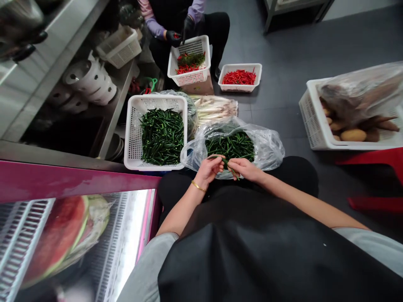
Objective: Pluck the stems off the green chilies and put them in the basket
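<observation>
My left hand (211,168) and my right hand (244,169) meet over my lap, both closed on a green chili pepper (226,162) that runs between their fingertips. Just beyond them lies an open clear plastic bag (267,144) filled with green chili peppers (231,143). To the left of the bag stands a white perforated basket (132,138) holding a heap of green chilies (162,136). A gold bangle circles my left wrist.
Leeks (215,110) lie behind the bag. Opposite, a gloved co-worker handles red chilies over a white basket (189,77); another basket (239,87) of red chilies stands on the floor. Right are a potato crate (317,134) and red stool (378,161); left, a fridge with watermelon (59,235).
</observation>
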Demonstrator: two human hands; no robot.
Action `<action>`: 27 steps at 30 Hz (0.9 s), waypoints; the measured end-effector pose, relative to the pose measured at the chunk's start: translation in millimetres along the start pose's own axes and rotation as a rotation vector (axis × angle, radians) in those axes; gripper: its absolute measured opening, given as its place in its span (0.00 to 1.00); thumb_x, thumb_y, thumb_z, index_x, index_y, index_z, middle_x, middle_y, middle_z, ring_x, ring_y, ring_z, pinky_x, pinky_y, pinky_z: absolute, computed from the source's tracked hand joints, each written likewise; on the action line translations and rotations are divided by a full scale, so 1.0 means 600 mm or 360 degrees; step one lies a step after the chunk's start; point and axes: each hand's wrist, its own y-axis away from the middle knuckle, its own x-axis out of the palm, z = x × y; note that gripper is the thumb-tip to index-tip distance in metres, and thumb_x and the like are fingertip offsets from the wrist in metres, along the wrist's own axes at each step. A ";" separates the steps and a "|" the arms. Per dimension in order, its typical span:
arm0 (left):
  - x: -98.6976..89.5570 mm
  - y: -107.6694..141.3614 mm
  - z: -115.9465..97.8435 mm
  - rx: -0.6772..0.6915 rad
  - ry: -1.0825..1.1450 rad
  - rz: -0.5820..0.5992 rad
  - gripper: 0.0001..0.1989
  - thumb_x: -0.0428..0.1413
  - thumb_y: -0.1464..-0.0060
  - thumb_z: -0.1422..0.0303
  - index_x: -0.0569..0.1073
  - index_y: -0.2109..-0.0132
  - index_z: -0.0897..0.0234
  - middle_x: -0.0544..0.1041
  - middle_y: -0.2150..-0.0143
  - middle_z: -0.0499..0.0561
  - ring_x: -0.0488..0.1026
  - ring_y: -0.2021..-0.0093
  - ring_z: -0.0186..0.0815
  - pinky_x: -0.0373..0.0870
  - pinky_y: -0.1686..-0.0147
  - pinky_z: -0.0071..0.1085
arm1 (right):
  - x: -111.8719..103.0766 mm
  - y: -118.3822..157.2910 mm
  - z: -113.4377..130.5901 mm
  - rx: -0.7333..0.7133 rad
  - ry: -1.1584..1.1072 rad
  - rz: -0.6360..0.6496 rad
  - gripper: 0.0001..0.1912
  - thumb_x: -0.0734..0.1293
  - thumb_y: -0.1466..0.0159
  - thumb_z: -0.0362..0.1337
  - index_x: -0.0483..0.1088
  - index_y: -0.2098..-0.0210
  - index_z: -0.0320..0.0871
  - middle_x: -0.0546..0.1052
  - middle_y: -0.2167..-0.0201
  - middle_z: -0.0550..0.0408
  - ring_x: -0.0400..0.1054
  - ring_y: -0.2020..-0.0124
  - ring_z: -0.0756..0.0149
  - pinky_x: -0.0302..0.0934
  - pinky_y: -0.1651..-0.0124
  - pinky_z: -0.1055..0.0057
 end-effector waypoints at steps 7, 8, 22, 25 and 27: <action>0.019 0.051 0.015 0.0520 -0.0606 -0.0106 0.14 0.63 0.55 0.60 0.78 0.63 0.64 0.77 0.72 0.51 0.74 0.71 0.34 0.72 0.65 0.34 | -0.003 0.032 0.009 -0.0115 0.0935 0.0018 0.19 0.52 0.32 0.48 0.64 0.70 0.42 0.71 0.79 0.55 0.68 0.75 0.66 0.59 0.70 0.71; 0.027 0.058 0.006 0.0673 -0.0795 -0.0105 0.13 0.63 0.55 0.60 0.78 0.63 0.63 0.78 0.69 0.53 0.74 0.68 0.36 0.72 0.62 0.36 | -0.013 0.027 0.014 -0.0128 0.1307 -0.0024 0.18 0.53 0.32 0.46 0.65 0.68 0.41 0.74 0.74 0.50 0.69 0.71 0.64 0.59 0.68 0.70; -0.014 -0.008 -0.040 0.0228 -0.0287 -0.0280 0.09 0.59 0.57 0.64 0.71 0.70 0.66 0.52 0.85 0.38 0.46 0.85 0.22 0.46 0.83 0.24 | -0.097 -0.091 0.026 0.0045 0.2211 -0.0002 0.15 0.60 0.37 0.38 0.74 0.66 0.35 0.77 0.64 0.39 0.72 0.63 0.56 0.59 0.65 0.68; 0.013 -0.030 -0.026 0.0343 -0.0835 -0.0123 0.15 0.64 0.61 0.63 0.75 0.66 0.68 0.62 0.82 0.41 0.54 0.81 0.23 0.50 0.78 0.25 | -0.118 -0.079 0.054 -0.0050 0.1693 -0.0270 0.17 0.58 0.35 0.44 0.72 0.68 0.40 0.76 0.73 0.49 0.69 0.71 0.63 0.58 0.68 0.70; 0.032 -0.040 -0.021 0.0379 -0.1026 0.0058 0.16 0.65 0.63 0.61 0.74 0.69 0.68 0.63 0.81 0.42 0.56 0.78 0.24 0.51 0.76 0.26 | -0.112 -0.069 0.064 -0.0162 0.1404 -0.0393 0.18 0.57 0.35 0.46 0.71 0.69 0.41 0.74 0.77 0.53 0.67 0.74 0.66 0.58 0.70 0.71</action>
